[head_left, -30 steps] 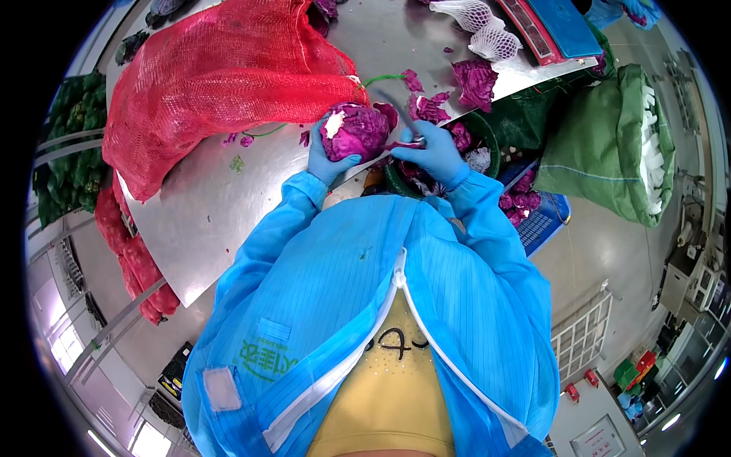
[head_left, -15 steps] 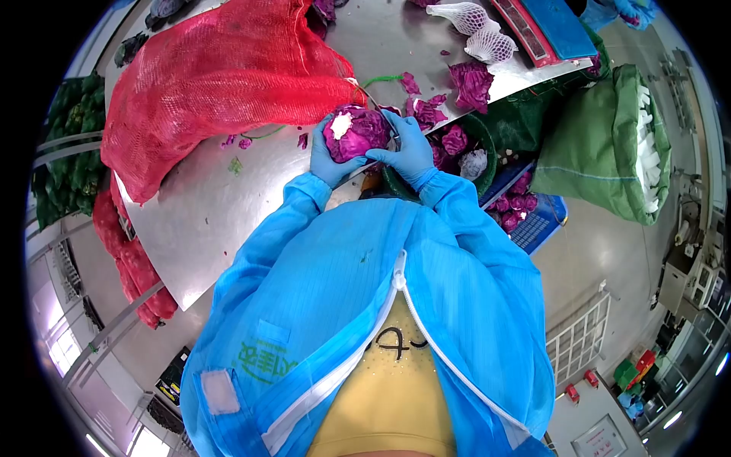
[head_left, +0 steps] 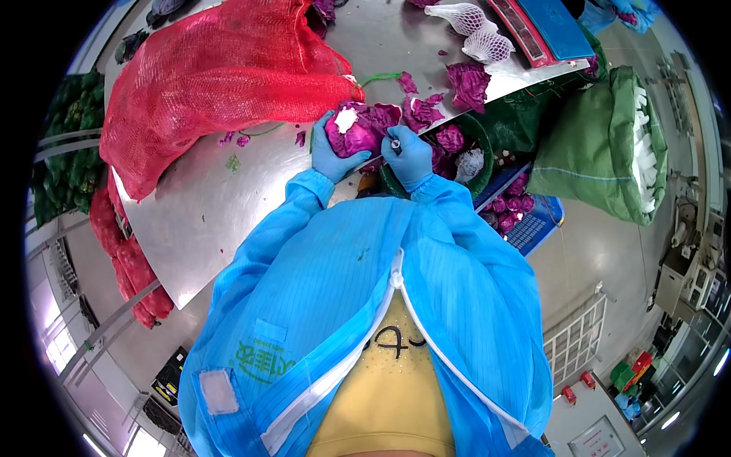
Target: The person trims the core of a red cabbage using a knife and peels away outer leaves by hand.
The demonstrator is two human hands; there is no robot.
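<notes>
A red cabbage [head_left: 356, 137] with a white cut stem rests in my left hand [head_left: 332, 158], whose gloved fingers and thumb wrap its left side. At its upper right, an outer leaf [head_left: 384, 115] stands away from the head. My right hand [head_left: 412, 159], also in a blue glove, is closed just right of the cabbage around a knife [head_left: 395, 143]; only the dark handle end shows, and the blade is hidden. Loose purple leaves [head_left: 421, 112] lie on the metal table beyond my right hand.
A big red mesh sack [head_left: 221, 84] covers the table's left part. Below the right edge are a dark green bin [head_left: 483, 135] of leaves and a blue crate [head_left: 544, 225] of cabbages. A green woven sack [head_left: 582, 152] stands farther right. White foam nets [head_left: 487, 46] lie near a blue-topped box [head_left: 552, 27].
My right hand has turned and closed more tightly, with the knife's handle end now showing. A leaf at the cabbage's upper right has lifted away from the head.
</notes>
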